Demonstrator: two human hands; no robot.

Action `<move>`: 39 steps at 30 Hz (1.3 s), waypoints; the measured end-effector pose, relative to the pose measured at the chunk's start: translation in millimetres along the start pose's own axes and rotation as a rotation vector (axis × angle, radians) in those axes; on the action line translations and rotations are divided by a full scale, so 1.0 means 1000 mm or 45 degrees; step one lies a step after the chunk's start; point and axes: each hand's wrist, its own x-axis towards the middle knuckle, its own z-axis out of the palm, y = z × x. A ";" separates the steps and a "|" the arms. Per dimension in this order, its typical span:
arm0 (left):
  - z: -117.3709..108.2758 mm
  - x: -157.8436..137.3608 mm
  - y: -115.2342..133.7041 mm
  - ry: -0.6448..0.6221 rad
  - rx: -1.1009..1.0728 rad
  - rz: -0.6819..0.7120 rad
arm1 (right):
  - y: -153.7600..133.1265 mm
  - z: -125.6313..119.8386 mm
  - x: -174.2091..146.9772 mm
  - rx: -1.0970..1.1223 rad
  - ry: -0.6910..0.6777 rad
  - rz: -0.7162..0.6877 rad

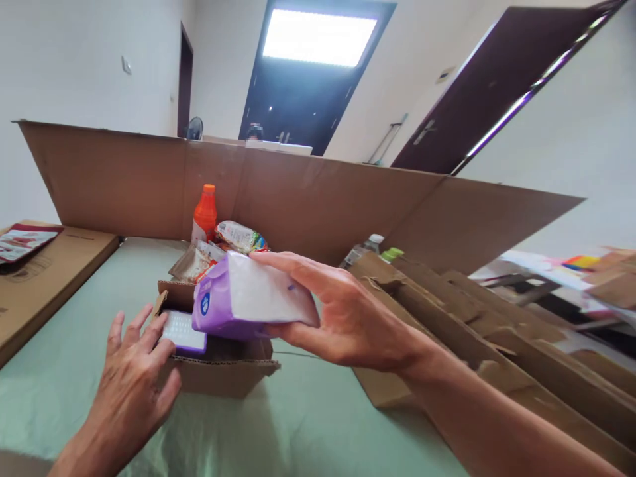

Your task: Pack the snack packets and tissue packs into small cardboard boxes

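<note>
My right hand [342, 311] is closed around a purple and white pack of tissues [273, 291], tilted above a small open cardboard box [218, 377]. Inside the box, at its left end, sits a white item with a purple edge [185, 331]; its kind is unclear. My left hand [136, 364] is open, fingers spread over the box's left side. Its fingertips reach the rim and the white item, though firm contact cannot be told. Behind the box stand an orange bottle [205, 215], a clear snack packet [193, 262] and a colourful packaged item [241, 235].
A tall cardboard panel [298, 192] runs across the back of the green-covered table [298, 430]. On the right is a large open carton [437, 324] with bottles [365, 250] behind its edge. A flat carton [59, 278] lies left, bearing a red packet [27, 242].
</note>
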 end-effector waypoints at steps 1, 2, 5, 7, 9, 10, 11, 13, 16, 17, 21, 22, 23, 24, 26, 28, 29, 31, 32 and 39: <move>0.001 0.000 0.000 -0.001 -0.001 -0.007 | -0.003 0.000 0.000 0.012 -0.020 0.032; 0.001 0.000 0.001 -0.001 -0.002 -0.016 | -0.006 0.001 0.000 0.020 -0.053 0.066; 0.003 0.000 0.002 0.010 0.002 -0.037 | -0.010 0.010 0.002 -0.018 -0.235 0.198; 0.003 0.000 0.002 0.014 0.006 -0.045 | -0.013 0.016 0.006 -0.130 -0.435 0.319; 0.003 0.000 0.002 0.010 0.005 -0.052 | -0.017 0.019 0.012 -0.273 -0.632 0.421; 0.003 0.000 0.003 0.004 0.002 -0.056 | -0.019 0.020 0.015 -0.334 -0.705 0.449; 0.003 0.000 0.003 -0.001 0.000 -0.061 | -0.020 0.021 0.019 -0.377 -0.756 0.456; 0.003 0.000 0.004 -0.006 0.003 -0.072 | -0.022 0.024 0.025 -0.406 -0.795 0.430; 0.004 -0.001 0.005 -0.009 -0.003 -0.087 | -0.021 0.033 0.031 -0.367 -0.760 0.402; 0.004 -0.002 0.005 -0.010 -0.011 -0.094 | -0.021 0.036 0.031 -0.338 -0.727 0.405; 0.007 -0.003 0.005 0.016 -0.033 -0.079 | -0.019 0.049 0.025 -0.237 -0.701 0.389; 0.007 -0.004 0.004 0.022 -0.032 -0.069 | -0.017 0.052 0.023 -0.223 -0.723 0.388; 0.008 -0.004 0.004 0.025 -0.032 -0.063 | -0.014 0.055 0.020 -0.205 -0.730 0.395; 0.009 -0.004 0.004 0.025 -0.032 -0.061 | -0.010 0.058 0.017 -0.178 -0.713 0.408; 0.010 -0.005 0.003 0.020 -0.035 -0.066 | -0.002 0.065 0.010 -0.121 -0.668 0.424; 0.012 -0.005 0.002 0.013 -0.039 -0.069 | 0.007 0.074 0.004 -0.157 -0.726 0.403; 0.012 -0.004 0.002 0.010 -0.039 -0.069 | 0.011 0.078 0.002 -0.216 -0.795 0.382; 0.012 -0.004 0.001 0.014 -0.044 -0.059 | 0.018 0.085 -0.002 -0.336 -0.909 0.334; 0.012 -0.004 0.001 0.024 -0.055 -0.051 | 0.020 0.087 -0.004 -0.358 -0.918 0.310; 0.008 -0.018 -0.011 0.157 -0.304 -0.171 | 0.023 0.054 -0.045 -0.088 -0.131 0.318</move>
